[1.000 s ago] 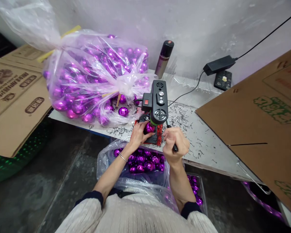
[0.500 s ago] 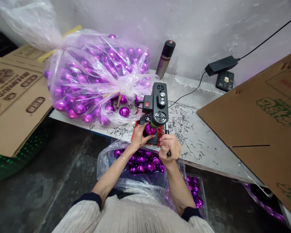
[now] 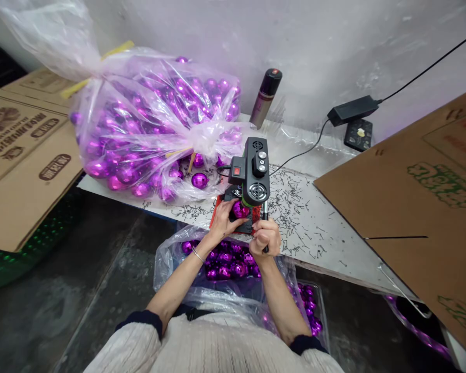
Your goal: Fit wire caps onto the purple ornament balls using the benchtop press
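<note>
Under the head of a small black press machine [image 3: 257,168], a shiny purple ball ornament [image 3: 240,209] is held between the thumb and fingers of my left hand [image 3: 224,219]. My right hand [image 3: 266,237] is wrapped round the machine's lever handle [image 3: 265,210], a metal rod with a black grip. The machine stands on a dark base with red at its edges. Just below it, an open clear bag [image 3: 166,254] holds several more purple balls [image 3: 227,261].
A big tied plastic bag of purple balls [image 3: 140,129] lies at the left of the table [image 3: 334,248]. Small black bits are scattered right of the machine. A spray can [image 3: 266,98], a power adapter [image 3: 352,110] and cardboard boxes [image 3: 419,197] [image 3: 27,171] stand around.
My right hand has shifted slightly left and down with the lever handle. My left hand keeps the ball in about the same place.
</note>
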Demonstrator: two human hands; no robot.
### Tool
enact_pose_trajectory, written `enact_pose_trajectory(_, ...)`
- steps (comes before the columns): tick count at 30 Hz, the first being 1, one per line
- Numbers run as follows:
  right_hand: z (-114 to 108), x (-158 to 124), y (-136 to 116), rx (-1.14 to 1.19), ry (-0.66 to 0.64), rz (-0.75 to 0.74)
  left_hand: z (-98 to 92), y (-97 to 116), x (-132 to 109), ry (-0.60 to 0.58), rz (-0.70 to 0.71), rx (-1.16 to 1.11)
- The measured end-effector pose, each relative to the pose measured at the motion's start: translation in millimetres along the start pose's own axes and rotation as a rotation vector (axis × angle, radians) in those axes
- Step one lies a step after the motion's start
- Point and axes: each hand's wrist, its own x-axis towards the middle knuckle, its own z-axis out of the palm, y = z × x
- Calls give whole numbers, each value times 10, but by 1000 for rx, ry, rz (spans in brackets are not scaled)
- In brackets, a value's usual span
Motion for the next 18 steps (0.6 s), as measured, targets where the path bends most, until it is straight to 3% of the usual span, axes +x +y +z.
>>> enact_pose_trajectory(10,57,-36,58,50,26,5,-5,11,15,-9,-28,-37)
enact_pose_trajectory(16,81,21,73,18,-11,-139,-18,16,39,-19,-29,-31)
enact_pose_trajectory(18,62,111,25,7,2,-109,-16,21,69,-19,-40,-27)
